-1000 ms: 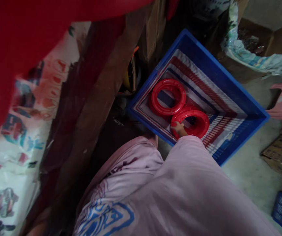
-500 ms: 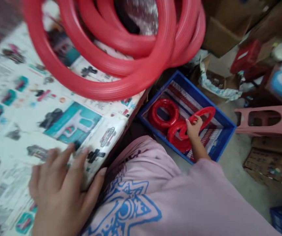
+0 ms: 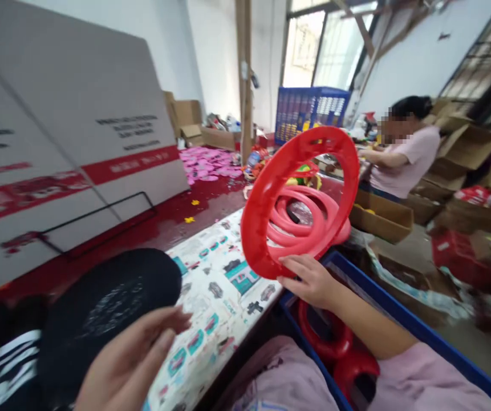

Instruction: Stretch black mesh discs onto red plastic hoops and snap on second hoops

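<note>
Holding red ring [image 3: 254, 228] raised on edge near worktop [image 3: 223, 311], with long axis slanting from lower left to upper right, opening turned towards pinkish rings [image 3: 299, 249]. Gripping lower rim with right hand [image 3: 313, 282]; holding left hand [image 3: 132, 357] empty, half curled.

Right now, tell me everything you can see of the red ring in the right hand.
The red ring is a glossy, broad-rimmed hoop with a large open middle, apparently moulded plastic; small ridges or notches mark its rim. The right hand grips its lower edge, holding it tilted. Pinkish-red hoops on the printed table cover show through its opening; no contact with them is clear.
</note>
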Demonstrator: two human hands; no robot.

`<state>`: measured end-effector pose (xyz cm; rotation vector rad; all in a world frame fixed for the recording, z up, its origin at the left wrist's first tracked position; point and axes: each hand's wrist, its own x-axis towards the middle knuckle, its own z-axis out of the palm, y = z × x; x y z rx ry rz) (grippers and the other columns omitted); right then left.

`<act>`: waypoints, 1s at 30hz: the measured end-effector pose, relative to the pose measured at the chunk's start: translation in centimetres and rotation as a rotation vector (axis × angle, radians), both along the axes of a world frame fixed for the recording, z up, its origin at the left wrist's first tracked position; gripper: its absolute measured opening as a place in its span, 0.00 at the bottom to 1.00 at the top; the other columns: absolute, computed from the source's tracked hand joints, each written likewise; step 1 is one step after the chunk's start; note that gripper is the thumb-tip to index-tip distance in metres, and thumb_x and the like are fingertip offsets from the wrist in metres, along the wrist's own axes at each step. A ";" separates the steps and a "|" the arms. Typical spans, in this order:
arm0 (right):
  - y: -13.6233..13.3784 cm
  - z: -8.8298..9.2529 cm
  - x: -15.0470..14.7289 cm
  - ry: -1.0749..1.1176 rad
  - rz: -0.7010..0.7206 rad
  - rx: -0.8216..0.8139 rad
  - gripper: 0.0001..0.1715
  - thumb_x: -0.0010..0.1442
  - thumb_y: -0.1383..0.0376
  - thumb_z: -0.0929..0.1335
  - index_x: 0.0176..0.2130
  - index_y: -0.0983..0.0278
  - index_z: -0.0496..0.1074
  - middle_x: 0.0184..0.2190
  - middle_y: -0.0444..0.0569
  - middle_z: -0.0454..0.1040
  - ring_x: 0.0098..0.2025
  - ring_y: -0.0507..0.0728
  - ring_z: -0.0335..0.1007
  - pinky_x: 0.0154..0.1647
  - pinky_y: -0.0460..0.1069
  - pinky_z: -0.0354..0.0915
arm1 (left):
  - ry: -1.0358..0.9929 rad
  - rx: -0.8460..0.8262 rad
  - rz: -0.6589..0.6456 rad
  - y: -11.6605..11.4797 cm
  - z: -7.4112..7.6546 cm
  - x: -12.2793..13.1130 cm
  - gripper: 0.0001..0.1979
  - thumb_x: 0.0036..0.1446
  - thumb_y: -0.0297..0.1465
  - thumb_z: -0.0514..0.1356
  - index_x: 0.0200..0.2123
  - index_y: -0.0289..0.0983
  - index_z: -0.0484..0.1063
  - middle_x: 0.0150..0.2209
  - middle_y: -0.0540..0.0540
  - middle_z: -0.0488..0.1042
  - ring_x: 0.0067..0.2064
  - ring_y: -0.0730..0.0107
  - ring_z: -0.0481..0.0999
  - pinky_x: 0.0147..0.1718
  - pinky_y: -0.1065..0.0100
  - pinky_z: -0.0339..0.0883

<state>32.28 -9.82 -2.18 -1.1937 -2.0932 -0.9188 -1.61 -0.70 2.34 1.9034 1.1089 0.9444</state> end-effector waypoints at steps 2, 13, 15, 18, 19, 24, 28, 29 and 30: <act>2.3 1.7 -1.9 -0.084 0.141 -0.004 0.09 0.58 0.69 0.70 0.41 0.60 0.73 0.47 0.52 0.75 0.49 0.58 0.69 0.43 0.51 0.68 | -0.280 -0.114 0.069 2.8 2.5 -0.6 0.12 0.55 0.43 0.62 0.37 0.43 0.77 0.31 0.50 0.80 0.34 0.69 0.79 0.35 0.75 0.73; 10.9 5.6 -7.3 -0.430 0.535 -0.052 0.09 0.61 0.70 0.66 0.42 0.60 0.72 0.43 0.47 0.78 0.41 0.56 0.72 0.38 0.52 0.65 | -0.709 -0.493 -0.029 9.2 5.0 -5.3 0.10 0.51 0.33 0.65 0.32 0.32 0.75 0.24 0.46 0.77 0.22 0.71 0.74 0.21 0.74 0.68; 11.6 5.5 -7.2 -0.441 0.550 -0.042 0.10 0.62 0.70 0.65 0.43 0.59 0.72 0.43 0.46 0.78 0.41 0.57 0.72 0.40 0.53 0.66 | -0.725 -0.510 -0.045 9.4 4.2 -7.1 0.11 0.52 0.35 0.64 0.32 0.32 0.75 0.24 0.46 0.76 0.22 0.70 0.74 0.21 0.72 0.69; 12.4 5.1 -7.2 -0.475 0.567 -0.058 0.11 0.61 0.71 0.65 0.43 0.59 0.72 0.43 0.46 0.78 0.42 0.57 0.73 0.40 0.53 0.67 | -0.768 -0.499 -0.085 9.6 3.9 -8.8 0.14 0.54 0.38 0.63 0.40 0.35 0.75 0.32 0.44 0.79 0.29 0.66 0.78 0.29 0.67 0.74; 12.6 4.9 -7.3 -0.488 0.575 -0.071 0.12 0.61 0.71 0.65 0.44 0.59 0.72 0.43 0.46 0.78 0.42 0.57 0.73 0.40 0.53 0.67 | -0.787 -0.481 -0.096 9.7 4.1 -8.9 0.14 0.54 0.37 0.63 0.42 0.36 0.75 0.34 0.44 0.79 0.32 0.65 0.79 0.31 0.66 0.75; 12.9 4.0 -7.8 -0.499 0.642 -0.109 0.15 0.60 0.70 0.67 0.48 0.59 0.72 0.46 0.47 0.77 0.48 0.59 0.73 0.50 0.59 0.68 | -0.856 -0.443 -0.195 10.1 5.0 -7.3 0.11 0.53 0.32 0.62 0.41 0.37 0.74 0.24 0.50 0.74 0.21 0.73 0.73 0.20 0.74 0.67; 12.9 3.7 -7.4 -0.512 0.663 -0.125 0.15 0.61 0.72 0.65 0.46 0.60 0.73 0.42 0.46 0.79 0.47 0.59 0.74 0.51 0.58 0.69 | -0.841 -0.489 -0.375 10.7 4.4 -6.7 0.11 0.51 0.37 0.62 0.34 0.36 0.76 0.17 0.51 0.67 0.13 0.74 0.65 0.13 0.74 0.58; 12.9 3.7 -7.2 -0.528 0.659 -0.135 0.15 0.61 0.72 0.64 0.46 0.61 0.73 0.42 0.47 0.79 0.46 0.58 0.74 0.51 0.57 0.70 | -0.826 -0.501 -0.418 10.8 4.1 -6.7 0.11 0.50 0.38 0.62 0.32 0.35 0.77 0.15 0.50 0.66 0.13 0.72 0.65 0.13 0.73 0.58; 13.0 3.7 -6.9 -0.547 0.655 -0.146 0.16 0.62 0.73 0.63 0.47 0.62 0.73 0.41 0.48 0.79 0.46 0.57 0.74 0.50 0.56 0.70 | -0.810 -0.512 -0.458 10.9 3.7 -6.8 0.12 0.50 0.39 0.62 0.29 0.35 0.77 0.14 0.50 0.65 0.12 0.71 0.65 0.13 0.72 0.58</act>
